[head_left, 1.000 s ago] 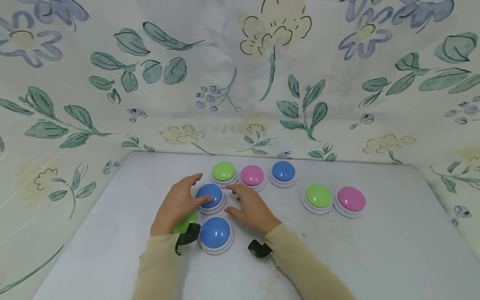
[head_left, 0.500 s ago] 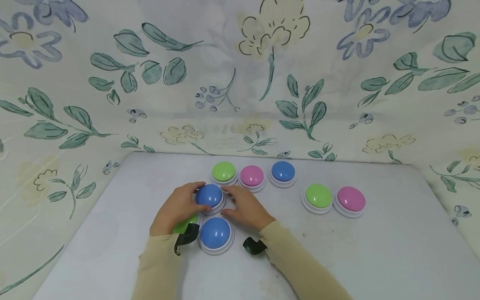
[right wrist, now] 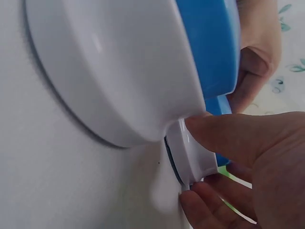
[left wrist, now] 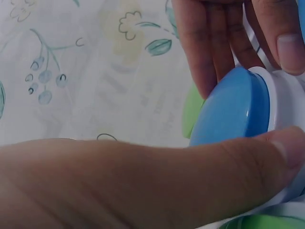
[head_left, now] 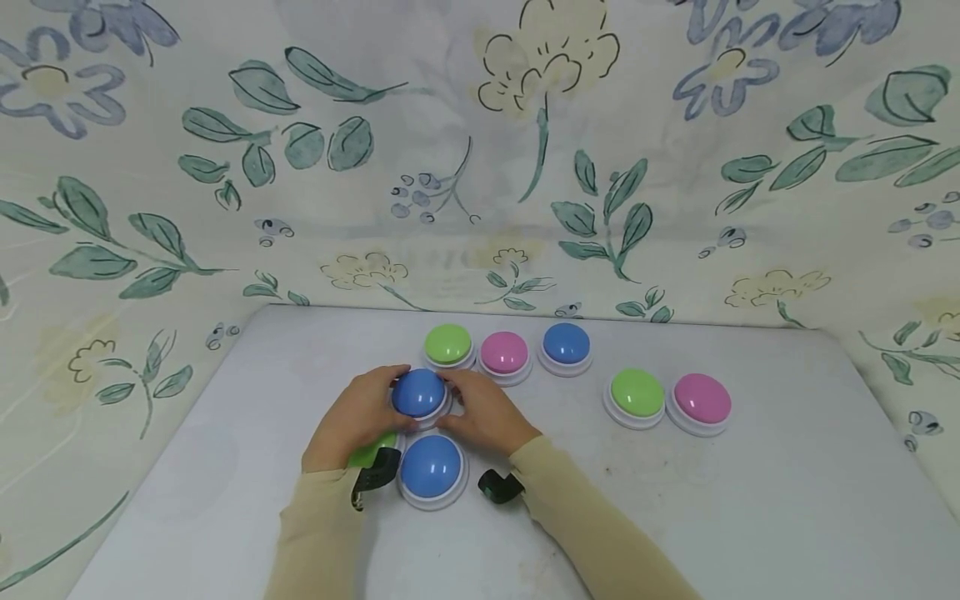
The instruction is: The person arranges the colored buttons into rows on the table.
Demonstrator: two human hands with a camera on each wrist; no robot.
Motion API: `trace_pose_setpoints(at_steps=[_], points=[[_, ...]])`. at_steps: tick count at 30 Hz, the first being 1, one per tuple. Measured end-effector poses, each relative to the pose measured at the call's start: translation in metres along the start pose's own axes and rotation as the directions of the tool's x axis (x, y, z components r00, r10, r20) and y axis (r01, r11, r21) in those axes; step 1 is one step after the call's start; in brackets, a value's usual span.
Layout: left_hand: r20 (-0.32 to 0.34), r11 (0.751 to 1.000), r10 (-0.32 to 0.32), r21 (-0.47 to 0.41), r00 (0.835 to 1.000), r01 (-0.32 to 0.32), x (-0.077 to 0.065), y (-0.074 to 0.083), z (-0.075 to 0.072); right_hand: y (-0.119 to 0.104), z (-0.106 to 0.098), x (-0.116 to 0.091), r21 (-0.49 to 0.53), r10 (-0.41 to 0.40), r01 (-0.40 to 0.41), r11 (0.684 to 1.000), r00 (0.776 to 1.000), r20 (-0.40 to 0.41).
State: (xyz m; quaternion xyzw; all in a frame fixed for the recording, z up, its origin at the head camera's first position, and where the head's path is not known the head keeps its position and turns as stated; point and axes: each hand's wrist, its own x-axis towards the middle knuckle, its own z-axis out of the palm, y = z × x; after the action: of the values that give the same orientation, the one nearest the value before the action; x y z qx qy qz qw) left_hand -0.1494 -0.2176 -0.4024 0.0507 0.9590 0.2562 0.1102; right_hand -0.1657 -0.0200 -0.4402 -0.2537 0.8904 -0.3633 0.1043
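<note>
My two hands hold a blue dome button with a white round base (head_left: 418, 393) between them, at the left middle of the table. On its left side, my left hand (head_left: 356, 418) curls round it, thumb toward me. My right hand (head_left: 491, 414) grips the opposite side; in the right wrist view its thumb (right wrist: 224, 136) and fingers are at the white base (right wrist: 188, 152). Just in front stands a second blue button (head_left: 431, 467). A green button (head_left: 372, 451) is partly covered by my left hand and wrist camera.
Behind the hands stand a green button (head_left: 447, 343), a pink button (head_left: 504, 352) and a blue button (head_left: 566, 343). Farther right, another green button (head_left: 637, 392) sits beside another pink one (head_left: 702, 398). Flower-patterned cloth (head_left: 420, 200) rises behind the white table (head_left: 750, 517).
My right hand has moved left onto the blue button's side. My left fingers have come down and closed round it. The buttons stand where they were.
</note>
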Motion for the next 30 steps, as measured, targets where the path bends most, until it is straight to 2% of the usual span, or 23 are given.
trace_pose_setpoints(at_steps=[12,18,30], points=[[-0.024,0.999,0.036,0.04,0.999,-0.035,0.0,0.001,0.0,-0.004,0.0,0.005,-0.033,-0.004,0.004,0.999,1.0,-0.021],[-0.047,0.998,0.053,0.023,0.997,-0.052,-0.002,0.003,-0.004,-0.005,-0.003,0.004,-0.056,-0.023,0.021,0.998,0.999,-0.044],[-0.059,0.999,0.049,0.019,0.997,-0.048,-0.008,0.014,-0.011,-0.013,-0.013,0.0,-0.098,-0.017,0.012,0.995,0.999,-0.047]])
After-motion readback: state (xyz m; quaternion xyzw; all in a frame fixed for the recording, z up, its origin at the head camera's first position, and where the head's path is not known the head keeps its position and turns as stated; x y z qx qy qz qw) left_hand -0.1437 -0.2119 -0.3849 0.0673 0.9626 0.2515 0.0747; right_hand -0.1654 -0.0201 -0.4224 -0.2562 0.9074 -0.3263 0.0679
